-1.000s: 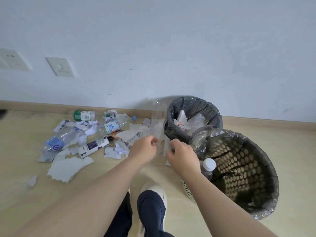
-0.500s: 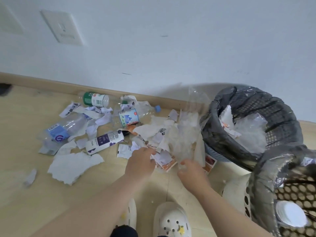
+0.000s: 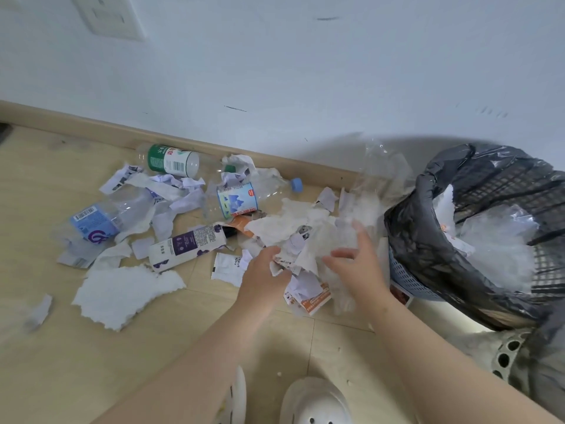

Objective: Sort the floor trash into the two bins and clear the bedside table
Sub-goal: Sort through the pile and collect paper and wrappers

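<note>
Right hand (image 3: 354, 261) has spread open; left hand (image 3: 263, 272) pinches torn white paper scraps (image 3: 301, 255) beside four plastic bottles (image 3: 171, 160) and two black-lined bins (image 3: 428, 240).

Both hands have dropped from beside the bin (image 3: 428, 255) to the scraps (image 3: 293, 255) on the floor (image 3: 91, 362). The left hand (image 3: 263, 280) now pinches some scraps it was only reaching for half a second ago. The right hand (image 3: 357, 264) has opened, fingers spread; it seems to have released the clear plastic (image 3: 379, 172), though blur hides contact. The view has closed in, pushing the second bin (image 3: 504, 356) to the edge.
</note>
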Action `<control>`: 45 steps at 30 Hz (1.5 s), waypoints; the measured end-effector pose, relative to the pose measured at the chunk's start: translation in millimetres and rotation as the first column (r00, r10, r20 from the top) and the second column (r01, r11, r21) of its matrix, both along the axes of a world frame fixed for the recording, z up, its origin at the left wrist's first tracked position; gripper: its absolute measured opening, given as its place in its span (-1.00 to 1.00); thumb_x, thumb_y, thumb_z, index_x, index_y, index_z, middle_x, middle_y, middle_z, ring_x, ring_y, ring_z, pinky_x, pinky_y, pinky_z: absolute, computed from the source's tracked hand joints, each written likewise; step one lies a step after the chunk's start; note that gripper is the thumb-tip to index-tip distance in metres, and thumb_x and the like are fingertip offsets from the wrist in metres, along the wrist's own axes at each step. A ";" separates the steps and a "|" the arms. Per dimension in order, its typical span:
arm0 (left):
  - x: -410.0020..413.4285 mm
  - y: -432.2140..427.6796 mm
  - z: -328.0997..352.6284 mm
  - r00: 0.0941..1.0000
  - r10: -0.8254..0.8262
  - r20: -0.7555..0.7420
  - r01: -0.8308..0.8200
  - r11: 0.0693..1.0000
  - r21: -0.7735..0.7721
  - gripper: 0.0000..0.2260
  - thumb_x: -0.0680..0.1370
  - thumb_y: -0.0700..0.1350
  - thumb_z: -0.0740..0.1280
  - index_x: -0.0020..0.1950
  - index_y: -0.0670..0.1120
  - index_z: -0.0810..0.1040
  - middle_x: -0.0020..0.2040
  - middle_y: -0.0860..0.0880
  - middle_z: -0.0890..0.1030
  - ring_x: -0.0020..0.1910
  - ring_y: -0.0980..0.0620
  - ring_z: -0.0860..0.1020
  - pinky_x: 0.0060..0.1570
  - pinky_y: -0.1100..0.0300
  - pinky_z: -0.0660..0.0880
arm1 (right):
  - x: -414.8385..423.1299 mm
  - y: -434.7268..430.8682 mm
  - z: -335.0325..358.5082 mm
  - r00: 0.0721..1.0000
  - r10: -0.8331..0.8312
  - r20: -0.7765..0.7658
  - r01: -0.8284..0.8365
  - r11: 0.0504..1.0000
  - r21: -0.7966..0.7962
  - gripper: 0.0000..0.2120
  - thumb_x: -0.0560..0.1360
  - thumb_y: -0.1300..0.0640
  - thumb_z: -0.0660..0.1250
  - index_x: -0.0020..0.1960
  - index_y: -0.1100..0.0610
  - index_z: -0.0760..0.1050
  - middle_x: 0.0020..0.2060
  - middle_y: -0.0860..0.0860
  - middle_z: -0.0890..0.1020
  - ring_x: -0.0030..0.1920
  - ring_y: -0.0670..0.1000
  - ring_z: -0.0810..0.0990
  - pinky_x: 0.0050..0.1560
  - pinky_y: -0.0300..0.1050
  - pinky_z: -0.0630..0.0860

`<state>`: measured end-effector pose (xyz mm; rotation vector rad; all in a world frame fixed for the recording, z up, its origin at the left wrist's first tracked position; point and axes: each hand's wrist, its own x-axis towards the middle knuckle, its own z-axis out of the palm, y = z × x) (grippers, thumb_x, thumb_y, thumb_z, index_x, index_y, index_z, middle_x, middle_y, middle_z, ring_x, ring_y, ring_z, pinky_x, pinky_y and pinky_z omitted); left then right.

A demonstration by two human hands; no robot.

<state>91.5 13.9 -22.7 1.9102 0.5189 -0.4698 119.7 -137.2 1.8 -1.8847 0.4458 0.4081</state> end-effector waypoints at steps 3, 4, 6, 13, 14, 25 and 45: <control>13.6 -2.9 21.7 0.981 0.179 -0.081 -0.195 0.925 -0.327 -0.63 0.56 -0.15 0.27 0.36 0.00 0.35 0.33 -0.05 0.37 0.15 0.06 0.37 0.09 0.18 0.29 | 2.4 12.3 -0.8 0.998 -0.041 0.057 0.035 0.993 0.109 -0.34 0.48 0.22 0.32 0.46 -0.16 0.15 0.29 -0.01 0.35 0.04 -0.09 0.45 0.05 -0.17 0.39; 16.3 -1.1 26.4 0.972 0.213 -0.095 -0.233 0.901 -0.366 -0.64 0.57 -0.14 0.26 0.35 0.01 0.35 0.34 -0.06 0.36 0.16 0.05 0.36 0.13 0.16 0.31 | 4.1 16.7 0.2 0.988 -0.139 0.060 0.124 0.972 0.201 -0.35 0.49 0.21 0.31 0.47 -0.16 0.13 0.37 -0.04 0.27 0.16 -0.05 0.42 0.17 -0.10 0.36; 17.4 4.7 29.1 0.967 0.239 -0.086 -0.254 0.902 -0.350 -0.67 0.57 -0.11 0.26 0.32 0.04 0.37 0.36 -0.04 0.36 0.19 0.05 0.36 0.19 0.12 0.31 | 14.2 21.5 8.1 0.926 -0.378 -0.008 0.350 0.849 0.397 -0.30 0.50 0.08 0.32 0.50 -0.17 0.02 0.47 -0.09 0.15 0.39 0.02 0.29 0.34 0.07 0.29; 11.1 23.3 31.3 0.956 0.275 -0.103 -0.293 0.871 -0.395 -0.67 0.56 -0.07 0.29 0.29 0.13 0.34 0.37 0.04 0.36 0.23 0.06 0.39 0.09 0.17 0.37 | 60.8 17.0 24.1 0.937 -0.348 -0.004 0.345 0.925 0.159 -0.45 0.52 0.36 0.18 0.42 -0.05 0.27 -0.11 -0.02 0.55 -0.17 -0.02 0.53 -0.14 -0.17 0.51; 12.4 23.9 33.9 0.952 0.282 -0.119 -0.305 0.855 -0.419 -0.67 0.56 -0.05 0.28 0.30 0.14 0.33 0.39 0.05 0.34 0.26 0.04 0.37 0.16 0.12 0.36 | 60.5 18.0 25.5 0.938 -0.346 0.011 0.341 0.930 0.139 -0.50 0.51 0.42 0.11 0.34 0.00 0.37 -0.21 -0.02 0.54 -0.27 -0.05 0.50 -0.24 -0.22 0.47; 15.5 21.1 47.1 0.946 0.174 -0.274 -0.313 0.710 -0.631 -0.32 0.43 -0.05 0.42 0.45 0.23 0.18 0.33 -0.05 0.41 -0.04 0.01 0.56 -0.39 0.22 0.52 | -33.1 61.4 35.1 0.926 0.300 -0.227 -0.195 0.899 0.392 -0.83 0.43 0.36 0.21 -0.26 0.14 0.42 -0.47 -0.03 0.47 -0.49 -0.16 0.39 -0.52 -0.43 0.29; 12.9 50.8 26.6 0.754 0.560 0.343 -0.611 0.790 0.051 -0.58 0.46 -0.41 0.07 -0.20 0.13 0.45 -0.25 0.14 0.46 -0.24 -0.08 0.48 -0.24 0.05 0.45 | -1.3 -8.4 -23.2 1.000 -0.025 0.016 0.029 0.940 -0.339 -0.62 0.58 0.25 0.15 0.39 0.12 0.35 0.09 0.10 0.55 0.03 0.07 0.47 -0.02 -0.19 0.33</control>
